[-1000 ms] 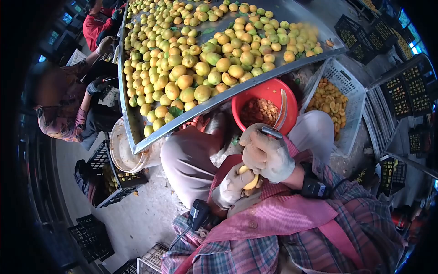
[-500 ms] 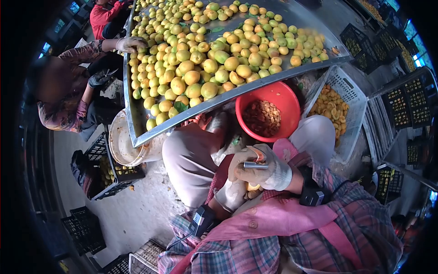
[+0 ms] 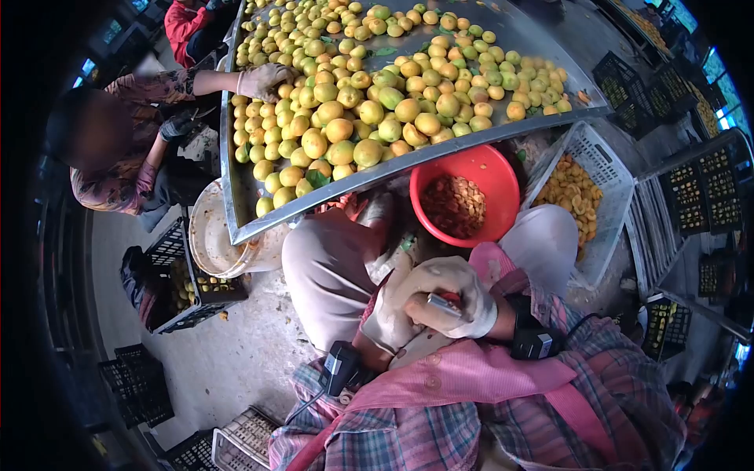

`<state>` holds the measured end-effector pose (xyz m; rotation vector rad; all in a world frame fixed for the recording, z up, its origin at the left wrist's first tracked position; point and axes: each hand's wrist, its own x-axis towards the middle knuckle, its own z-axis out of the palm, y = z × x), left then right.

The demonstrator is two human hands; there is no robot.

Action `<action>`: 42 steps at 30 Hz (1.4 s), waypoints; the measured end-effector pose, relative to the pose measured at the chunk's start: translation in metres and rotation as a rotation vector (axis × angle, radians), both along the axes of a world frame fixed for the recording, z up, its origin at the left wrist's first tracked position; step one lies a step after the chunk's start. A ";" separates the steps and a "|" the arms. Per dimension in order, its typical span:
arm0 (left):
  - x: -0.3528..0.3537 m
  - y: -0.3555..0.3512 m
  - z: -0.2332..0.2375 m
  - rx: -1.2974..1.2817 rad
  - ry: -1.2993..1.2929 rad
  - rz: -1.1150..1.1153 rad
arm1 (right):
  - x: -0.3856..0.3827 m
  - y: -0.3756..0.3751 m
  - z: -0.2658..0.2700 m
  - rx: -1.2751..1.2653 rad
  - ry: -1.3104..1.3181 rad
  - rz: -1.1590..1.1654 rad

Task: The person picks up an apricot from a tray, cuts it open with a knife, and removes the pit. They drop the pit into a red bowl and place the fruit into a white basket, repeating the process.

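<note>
Just beyond your hands, held together, stands a red tub (image 3: 500, 200); your right hand (image 3: 449, 289) grips a shiny, silvery tool (image 3: 444, 304), your left hand's (image 3: 389, 315) grip hidden.

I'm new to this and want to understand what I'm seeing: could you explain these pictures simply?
There is no machine here, just a seated person working with two gloved hands. Everything is seen from one camera on their head, looking forward and down.

The right hand grips a small tool with a metal end. The left hand is close against it; whatever it may hold is hidden.

Ahead is a metal table heaped with round yellow-green fruit. Beneath its near edge, a red tub holds brownish pieces, and a pale crate holds orange-yellow pieces. At the left, a co-worker's hand is at the fruit.
</note>
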<state>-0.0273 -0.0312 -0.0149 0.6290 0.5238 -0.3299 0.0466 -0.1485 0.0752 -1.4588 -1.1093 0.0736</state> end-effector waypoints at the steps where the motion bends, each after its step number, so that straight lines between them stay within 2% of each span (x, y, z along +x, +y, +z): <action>1: 0.002 0.001 0.007 -0.036 0.042 0.008 | 0.005 -0.008 0.004 -0.069 0.088 -0.125; 2: 0.004 0.006 0.016 0.041 -0.012 -0.006 | 0.007 -0.011 0.013 -0.068 0.220 -0.234; 3: 0.005 0.010 0.026 0.118 -0.069 -0.023 | 0.008 -0.009 0.012 0.097 0.599 -0.302; 5: 0.010 0.007 0.036 0.342 -0.093 0.086 | 0.018 -0.009 0.015 0.126 0.763 -0.408; 6: 0.011 0.007 0.034 0.364 -0.146 0.133 | 0.023 -0.015 0.009 -0.030 0.699 -0.415; 7: 0.012 0.007 0.031 0.385 -0.200 0.177 | 0.023 -0.013 -0.001 -0.023 0.743 -0.351; 9: 0.014 0.004 0.040 0.562 -0.246 0.205 | 0.017 -0.009 -0.019 -0.035 1.041 -0.213; 10: 0.015 0.005 0.039 0.820 -0.288 0.198 | 0.013 0.000 -0.032 -0.023 1.087 -0.195; 11: 0.019 0.004 0.036 0.885 -0.363 0.227 | 0.010 -0.003 -0.023 -0.225 1.101 -0.181; 13: 0.018 0.000 0.049 0.942 -0.372 0.184 | 0.005 0.003 -0.029 -0.210 1.137 -0.200; 16: 0.022 -0.001 0.044 1.006 -0.427 0.165 | 0.009 0.003 -0.030 -0.277 0.980 -0.210; 17: 0.025 -0.001 0.041 1.076 -0.431 0.166 | 0.013 -0.002 -0.030 -0.360 1.070 -0.118; 19: 0.025 -0.004 0.037 1.040 -0.428 0.157 | 0.012 -0.002 -0.037 -0.305 1.156 -0.108; 22: 0.031 -0.012 0.030 0.972 -0.397 0.255 | 0.015 -0.003 -0.043 -0.237 1.147 -0.158; 23: 0.031 -0.011 0.040 0.861 -0.206 0.220 | 0.020 -0.007 -0.040 -0.314 1.177 -0.144; 25: 0.042 -0.005 0.047 0.478 0.163 0.282 | 0.025 -0.015 -0.060 0.059 1.304 -0.015; 26: 0.044 -0.005 0.042 0.383 0.098 0.284 | 0.030 -0.019 -0.054 0.089 1.356 -0.048; 27: 0.046 -0.004 0.032 0.288 0.031 0.284 | 0.034 -0.022 -0.046 0.225 1.357 -0.150; 29: 0.047 -0.004 0.026 0.067 -0.108 0.283 | 0.058 -0.039 -0.028 0.066 1.344 -0.426; 31: 0.048 -0.004 0.019 0.154 -0.143 0.257 | 0.072 -0.050 -0.030 0.010 1.333 -0.618; 32: 0.050 -0.003 0.014 0.083 -0.142 0.274 | 0.073 -0.055 -0.036 0.050 1.319 -0.564; 33: 0.052 -0.004 0.012 0.090 -0.148 0.274 | 0.071 -0.056 -0.039 -0.021 1.314 -0.583; 35: 0.056 -0.006 0.012 -0.064 -0.086 0.324 | 0.059 -0.053 -0.033 -0.150 1.286 -0.438; 37: 0.057 -0.012 0.016 0.077 -0.190 0.221 | 0.044 -0.044 -0.032 -0.176 1.259 -0.277; 39: 0.059 -0.008 0.018 0.199 -0.350 -0.044 | 0.041 -0.041 -0.042 -0.188 1.279 -0.056; 40: 0.059 -0.013 0.028 0.267 -0.382 -0.053 | 0.040 -0.039 -0.035 -0.140 1.265 -0.083; 42: 0.065 -0.017 0.030 0.244 -0.378 -0.011 | 0.045 -0.047 -0.029 -0.109 1.320 -0.149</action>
